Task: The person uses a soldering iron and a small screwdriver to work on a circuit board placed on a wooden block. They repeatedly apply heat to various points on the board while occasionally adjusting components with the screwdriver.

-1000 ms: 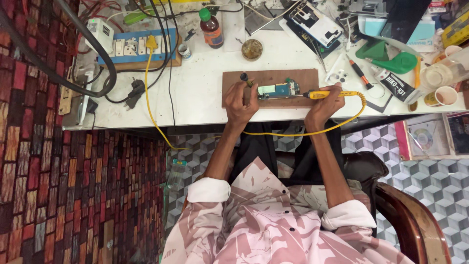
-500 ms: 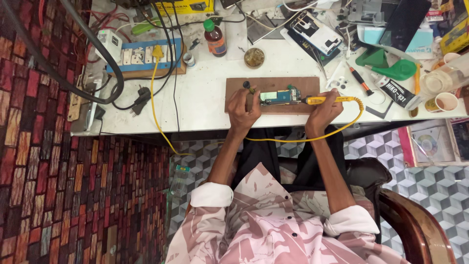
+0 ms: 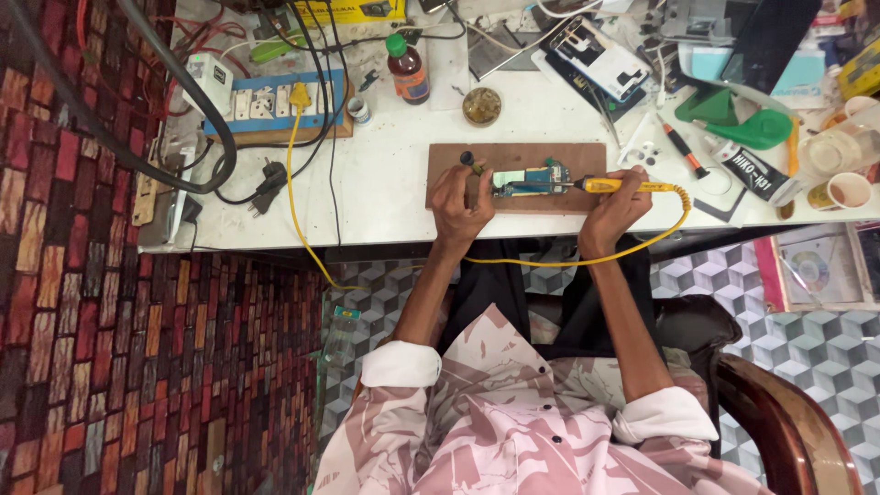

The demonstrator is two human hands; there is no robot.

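A small blue-green circuit board (image 3: 532,177) lies on a brown wooden board (image 3: 513,156) on the white table (image 3: 385,174). My right hand (image 3: 612,203) grips a yellow soldering iron (image 3: 628,186), its tip resting on the circuit board's right end. A yellow cable (image 3: 587,258) loops from the iron below the table edge. My left hand (image 3: 461,200) rests on the wooden board just left of the circuit board, fingers closed on a thin dark tool (image 3: 469,165) whose tip points at the board.
A blue power strip (image 3: 275,99) with plugs sits at the back left. A brown bottle (image 3: 406,69), a round tin (image 3: 481,105), an opened phone (image 3: 600,55), a green stand (image 3: 747,128), a screwdriver (image 3: 683,148) and cups (image 3: 843,188) crowd the back. A wooden chair arm (image 3: 788,431) is lower right.
The view has shifted slightly, so the table sits further right in the frame. Both hands stay on the wooden board with the iron at the circuit board.
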